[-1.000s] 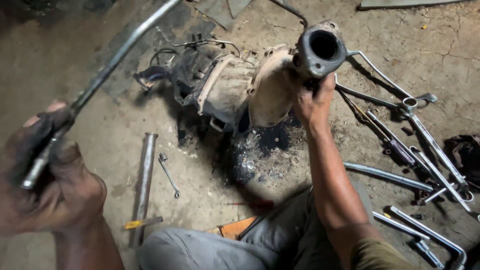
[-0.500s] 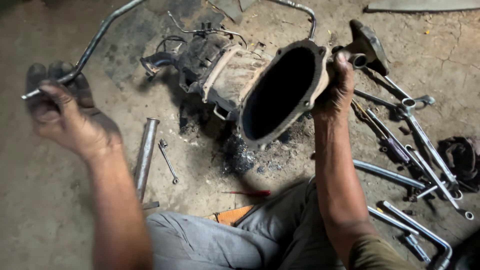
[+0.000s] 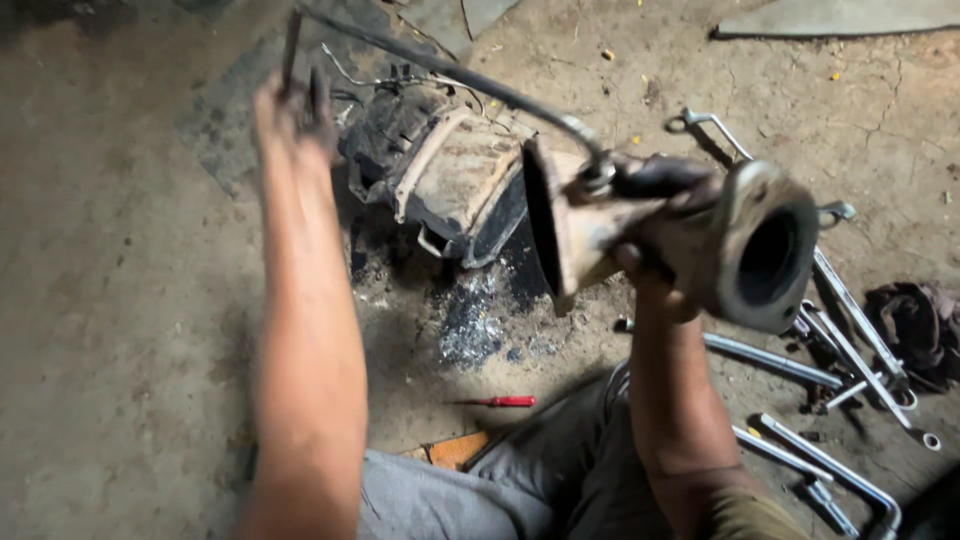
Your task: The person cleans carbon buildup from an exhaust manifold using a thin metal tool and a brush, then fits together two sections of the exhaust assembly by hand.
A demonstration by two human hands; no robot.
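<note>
Rusty flanged metal pipe section [image 3: 690,240] clamped in right hand [image 3: 655,275]; left hand [image 3: 290,110] grips thin dark rod [image 3: 290,45]. Advise steady support.

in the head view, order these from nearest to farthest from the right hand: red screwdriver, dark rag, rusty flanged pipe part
1. rusty flanged pipe part, gripped in the right hand
2. dark rag, on the floor at the right edge
3. red screwdriver, on the floor below left; rag and screwdriver are nearly too close to call
</note>
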